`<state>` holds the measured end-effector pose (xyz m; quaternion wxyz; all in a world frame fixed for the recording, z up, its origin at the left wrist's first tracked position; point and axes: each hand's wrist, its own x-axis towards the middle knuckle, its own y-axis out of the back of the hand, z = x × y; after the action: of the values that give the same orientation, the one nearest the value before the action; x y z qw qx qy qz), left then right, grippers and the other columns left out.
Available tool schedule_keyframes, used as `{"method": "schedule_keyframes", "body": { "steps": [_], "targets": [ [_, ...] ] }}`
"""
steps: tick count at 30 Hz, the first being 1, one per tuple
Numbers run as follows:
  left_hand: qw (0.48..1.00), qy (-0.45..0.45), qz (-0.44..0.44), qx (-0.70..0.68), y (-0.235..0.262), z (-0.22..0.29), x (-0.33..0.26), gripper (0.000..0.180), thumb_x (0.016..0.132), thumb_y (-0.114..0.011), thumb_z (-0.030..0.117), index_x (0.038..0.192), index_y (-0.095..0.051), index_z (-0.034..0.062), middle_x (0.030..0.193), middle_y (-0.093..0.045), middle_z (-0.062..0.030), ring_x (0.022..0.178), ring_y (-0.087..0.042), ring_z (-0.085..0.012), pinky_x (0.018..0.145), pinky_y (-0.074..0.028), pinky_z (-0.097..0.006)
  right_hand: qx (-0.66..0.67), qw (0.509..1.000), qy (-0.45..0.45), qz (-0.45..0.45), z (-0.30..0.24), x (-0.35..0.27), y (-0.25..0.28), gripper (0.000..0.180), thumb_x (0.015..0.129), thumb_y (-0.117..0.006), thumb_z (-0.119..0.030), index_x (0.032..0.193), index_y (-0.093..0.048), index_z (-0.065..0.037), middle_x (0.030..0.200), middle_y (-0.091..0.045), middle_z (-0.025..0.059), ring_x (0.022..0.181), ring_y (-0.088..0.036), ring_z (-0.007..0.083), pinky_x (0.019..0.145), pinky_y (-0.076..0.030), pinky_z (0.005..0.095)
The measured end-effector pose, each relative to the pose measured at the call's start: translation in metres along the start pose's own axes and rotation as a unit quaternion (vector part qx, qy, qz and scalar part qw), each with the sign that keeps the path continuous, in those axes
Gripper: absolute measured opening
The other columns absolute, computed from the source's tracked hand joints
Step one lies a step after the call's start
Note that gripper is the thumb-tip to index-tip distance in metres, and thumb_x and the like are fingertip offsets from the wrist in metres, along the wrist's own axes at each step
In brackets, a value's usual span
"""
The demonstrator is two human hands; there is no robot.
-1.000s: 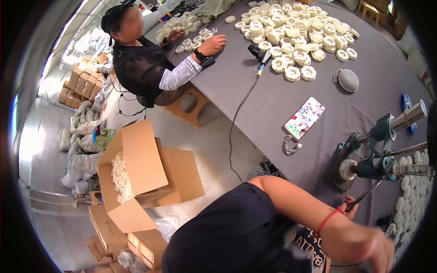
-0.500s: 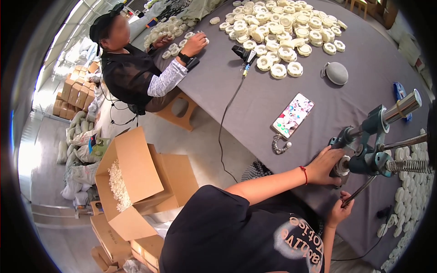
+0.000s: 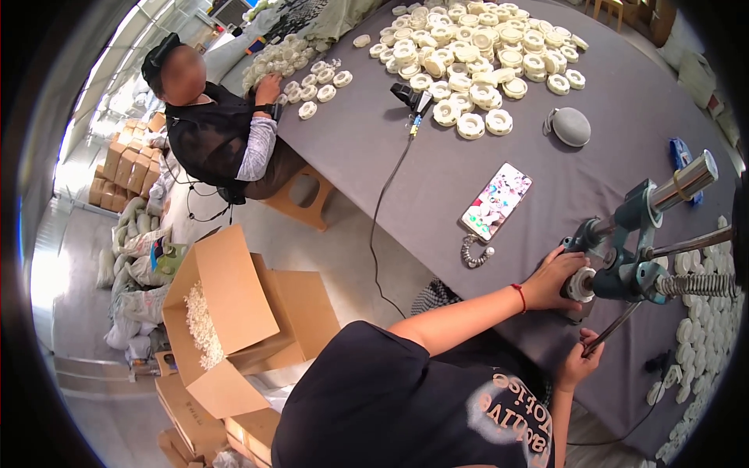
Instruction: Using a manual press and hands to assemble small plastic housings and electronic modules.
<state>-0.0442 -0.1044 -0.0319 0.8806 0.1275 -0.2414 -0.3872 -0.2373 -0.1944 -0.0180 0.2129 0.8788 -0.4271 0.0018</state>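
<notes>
A teal hand press (image 3: 624, 273) with a steel column and a coiled spring stands at the right side of the table. My left hand (image 3: 552, 282), a red cord at its wrist, is curled round a white plastic ring (image 3: 580, 285) at the press head, with thumb and fingers on either side. Part of the ring is hidden by the press and by my fingers. Lower down, my right hand (image 3: 578, 362) is closed round the press's thin metal lever (image 3: 612, 329).
White rings (image 3: 484, 47) are heaped at the far side; more (image 3: 694, 335) lie right of the press. A phone (image 3: 497, 201), grey round device (image 3: 570, 126) and cabled black device (image 3: 411, 97) are on the table. A co-worker (image 3: 226, 129) sits far left, beyond an open carton (image 3: 234, 288).
The co-worker's hand has drawn back from the small group of rings toward the pile beside them. More of the ring under the press shows now. My right hand stays on the lever.
</notes>
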Motion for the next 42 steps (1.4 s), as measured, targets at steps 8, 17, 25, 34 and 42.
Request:
{"method": "schedule_keyframes", "body": {
  "steps": [8,17,25,34,42],
  "targets": [
    [1.000,-0.013,-0.003,0.003,-0.001,-0.001,-0.001,0.088,0.058,-0.085,0.038,0.130,-0.045,0.0062,0.131,-0.051,-0.0105,0.131,-0.040,-0.0269,0.112,-0.017,-0.051,0.003,1.000,0.011,0.000,-0.001,-0.001,0.000,0.018,0.073,-0.041,0.009,0.088,-0.048,0.003,0.090,-0.055,0.0114,0.083,-0.054,0.0206,0.081,-0.045,0.0308],
    [1.000,-0.014,-0.007,0.003,0.000,-0.003,0.000,0.089,0.057,-0.085,0.039,0.130,-0.045,0.0058,0.131,-0.051,-0.0113,0.132,-0.039,-0.0267,0.113,-0.016,-0.050,-0.003,1.000,0.007,0.002,-0.001,0.000,-0.002,0.018,0.074,-0.042,0.009,0.090,-0.049,0.003,0.089,-0.055,0.0103,0.080,-0.052,0.0183,0.079,-0.044,0.0284],
    [1.000,-0.020,0.005,0.013,-0.003,-0.003,-0.001,0.090,0.058,-0.085,0.038,0.131,-0.044,0.0062,0.130,-0.051,-0.0115,0.131,-0.039,-0.0264,0.113,-0.016,-0.051,0.008,1.000,0.020,0.001,0.006,0.001,0.001,0.018,0.074,-0.042,0.009,0.089,-0.048,0.003,0.091,-0.057,0.0109,0.081,-0.053,0.0190,0.080,-0.044,0.0286],
    [0.999,-0.034,0.014,0.032,-0.002,0.004,0.001,0.086,0.058,-0.083,0.048,0.125,-0.047,0.0071,0.125,-0.051,-0.0122,0.120,-0.046,-0.0315,0.105,-0.024,-0.053,-0.018,0.999,-0.002,0.028,-0.004,-0.006,0.003,0.024,0.074,-0.045,0.006,0.094,-0.057,0.002,0.087,-0.062,0.0119,0.080,-0.062,0.0196,0.077,-0.048,0.0293],
    [0.998,-0.035,-0.010,0.060,0.008,-0.010,0.007,0.079,0.058,-0.085,0.037,0.122,-0.051,0.0057,0.125,-0.056,-0.0112,0.125,-0.046,-0.0269,0.109,-0.022,-0.051,-0.038,0.999,-0.014,0.025,-0.034,0.008,-0.006,0.013,0.070,-0.049,0.006,0.080,-0.054,0.000,0.071,-0.052,0.0067,0.054,-0.041,0.0148,0.052,-0.037,0.0287]
  ]
}}
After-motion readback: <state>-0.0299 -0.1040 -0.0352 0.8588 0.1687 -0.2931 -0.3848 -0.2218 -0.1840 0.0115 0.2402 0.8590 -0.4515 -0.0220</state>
